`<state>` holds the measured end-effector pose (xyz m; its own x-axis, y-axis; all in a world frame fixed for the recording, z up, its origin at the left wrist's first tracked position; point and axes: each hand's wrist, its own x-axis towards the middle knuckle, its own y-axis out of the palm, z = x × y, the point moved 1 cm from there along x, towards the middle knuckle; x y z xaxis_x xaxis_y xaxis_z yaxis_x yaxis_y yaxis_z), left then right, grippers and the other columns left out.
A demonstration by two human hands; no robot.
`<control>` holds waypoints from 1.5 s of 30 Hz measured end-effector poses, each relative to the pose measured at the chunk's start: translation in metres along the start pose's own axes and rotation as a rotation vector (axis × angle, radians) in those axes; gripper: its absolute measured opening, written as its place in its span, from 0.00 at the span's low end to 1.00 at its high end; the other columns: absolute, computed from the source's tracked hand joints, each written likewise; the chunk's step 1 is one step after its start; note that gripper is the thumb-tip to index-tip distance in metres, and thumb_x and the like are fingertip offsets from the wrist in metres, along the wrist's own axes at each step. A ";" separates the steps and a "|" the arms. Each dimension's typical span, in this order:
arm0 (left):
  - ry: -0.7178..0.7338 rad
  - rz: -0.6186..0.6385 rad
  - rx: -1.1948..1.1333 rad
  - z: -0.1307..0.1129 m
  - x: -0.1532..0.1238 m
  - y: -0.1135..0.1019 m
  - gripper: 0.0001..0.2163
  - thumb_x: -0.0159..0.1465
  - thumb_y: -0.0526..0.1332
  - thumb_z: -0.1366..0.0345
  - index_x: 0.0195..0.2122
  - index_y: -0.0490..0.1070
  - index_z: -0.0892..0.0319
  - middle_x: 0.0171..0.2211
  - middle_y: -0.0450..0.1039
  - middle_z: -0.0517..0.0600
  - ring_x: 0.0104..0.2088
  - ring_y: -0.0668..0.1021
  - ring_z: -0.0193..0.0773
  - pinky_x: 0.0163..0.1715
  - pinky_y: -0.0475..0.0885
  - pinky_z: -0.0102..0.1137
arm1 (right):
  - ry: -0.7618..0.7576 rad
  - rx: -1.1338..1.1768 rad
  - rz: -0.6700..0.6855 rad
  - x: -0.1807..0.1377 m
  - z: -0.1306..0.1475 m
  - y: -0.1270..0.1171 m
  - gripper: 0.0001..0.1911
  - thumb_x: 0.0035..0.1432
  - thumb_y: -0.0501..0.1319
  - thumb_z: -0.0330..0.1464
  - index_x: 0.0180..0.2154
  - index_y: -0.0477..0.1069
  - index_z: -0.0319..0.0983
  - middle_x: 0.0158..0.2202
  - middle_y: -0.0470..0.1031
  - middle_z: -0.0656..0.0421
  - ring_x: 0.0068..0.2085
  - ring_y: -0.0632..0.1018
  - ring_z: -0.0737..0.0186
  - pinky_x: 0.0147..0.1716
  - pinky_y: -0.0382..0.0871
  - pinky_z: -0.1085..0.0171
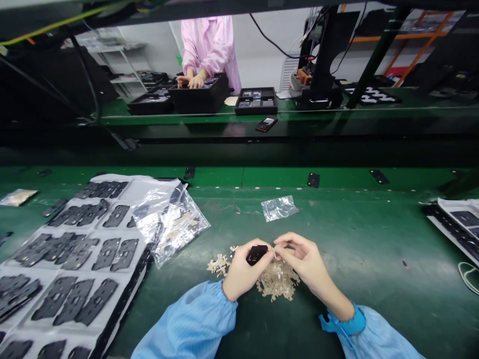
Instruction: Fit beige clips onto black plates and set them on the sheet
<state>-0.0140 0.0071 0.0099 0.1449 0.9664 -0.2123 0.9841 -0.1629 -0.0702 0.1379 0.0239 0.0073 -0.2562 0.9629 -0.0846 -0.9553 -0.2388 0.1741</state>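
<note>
My left hand (243, 269) is closed around a small black plastic part (257, 254), keeping it above the green bench. Close by on the right, the fingertips of my right hand (305, 259) are pinched together at the part's edge; what lies between them is too small to make out. Beneath both hands spreads a loose pile of small beige cut pieces (279, 281). A smaller heap of beige pieces (219, 265) lies left of my left hand, partly behind it.
To the left, a white-lined tray (86, 274) holds several flat black parts. A clear bag of small pieces (179, 224) overlaps its corner. Beyond my hands lies a small clear bag (279, 208). Across the bench, a person in pink (211, 47) reaches into a black box (200, 99).
</note>
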 end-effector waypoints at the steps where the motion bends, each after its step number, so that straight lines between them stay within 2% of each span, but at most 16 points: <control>1: 0.004 -0.002 0.009 -0.001 0.000 0.000 0.09 0.58 0.60 0.60 0.28 0.69 0.61 0.25 0.69 0.47 0.17 0.68 0.28 0.17 0.66 0.24 | -0.012 -0.004 0.000 0.000 -0.001 0.000 0.09 0.51 0.65 0.36 0.33 0.71 0.38 0.26 0.70 0.61 0.27 0.74 0.65 0.30 0.72 0.65; 9: 0.056 -0.089 0.118 0.001 0.001 0.001 0.06 0.57 0.59 0.63 0.26 0.69 0.60 0.22 0.68 0.46 0.22 0.70 0.31 0.21 0.66 0.24 | -0.026 -0.069 -0.004 -0.002 -0.008 0.003 0.09 0.53 0.64 0.37 0.30 0.68 0.38 0.27 0.69 0.61 0.27 0.75 0.65 0.30 0.71 0.65; 16: 0.130 -0.118 0.238 0.004 0.002 0.000 0.06 0.58 0.58 0.66 0.25 0.68 0.60 0.22 0.66 0.45 0.24 0.69 0.31 0.24 0.65 0.25 | -0.255 -0.441 -0.004 -0.005 0.002 0.006 0.07 0.58 0.58 0.32 0.31 0.73 0.39 0.31 0.71 0.56 0.31 0.73 0.63 0.28 0.70 0.67; 21: 0.227 -0.143 0.336 0.005 0.001 -0.001 0.06 0.59 0.57 0.69 0.25 0.69 0.60 0.23 0.66 0.46 0.26 0.70 0.32 0.26 0.63 0.25 | -0.313 -0.583 0.027 -0.004 0.002 0.003 0.08 0.59 0.56 0.29 0.31 0.73 0.40 0.29 0.72 0.57 0.30 0.74 0.62 0.29 0.68 0.65; 27: 0.239 -0.143 0.375 0.007 0.001 0.001 0.06 0.58 0.57 0.70 0.24 0.68 0.60 0.23 0.66 0.46 0.25 0.69 0.31 0.25 0.62 0.25 | -0.307 -0.599 0.074 -0.005 -0.002 0.001 0.08 0.59 0.55 0.27 0.32 0.72 0.40 0.30 0.70 0.57 0.30 0.74 0.63 0.30 0.70 0.66; 33: 0.223 -0.140 0.372 0.009 0.003 0.001 0.07 0.59 0.56 0.69 0.24 0.68 0.61 0.22 0.64 0.45 0.24 0.67 0.31 0.25 0.62 0.25 | -0.206 -0.502 0.085 -0.002 -0.002 0.001 0.09 0.58 0.56 0.29 0.31 0.74 0.38 0.30 0.71 0.56 0.30 0.74 0.63 0.27 0.71 0.68; 40: 0.220 -0.118 0.360 0.009 0.002 0.001 0.06 0.58 0.56 0.71 0.23 0.67 0.61 0.22 0.63 0.45 0.24 0.67 0.30 0.26 0.61 0.25 | -0.259 -0.522 0.055 -0.001 -0.005 0.002 0.08 0.55 0.55 0.25 0.28 0.72 0.37 0.28 0.70 0.57 0.28 0.73 0.66 0.25 0.69 0.70; 45: 0.210 -0.118 0.359 0.010 0.001 0.001 0.07 0.59 0.56 0.68 0.24 0.68 0.61 0.22 0.63 0.44 0.25 0.67 0.30 0.26 0.61 0.25 | -0.240 -0.506 0.122 0.000 -0.003 -0.001 0.09 0.58 0.55 0.26 0.31 0.74 0.37 0.30 0.71 0.55 0.31 0.74 0.64 0.27 0.70 0.70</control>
<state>-0.0142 0.0062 -0.0003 0.0873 0.9960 0.0183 0.9027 -0.0714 -0.4243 0.1387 0.0238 0.0039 -0.3851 0.9119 0.1418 -0.8874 -0.3237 -0.3281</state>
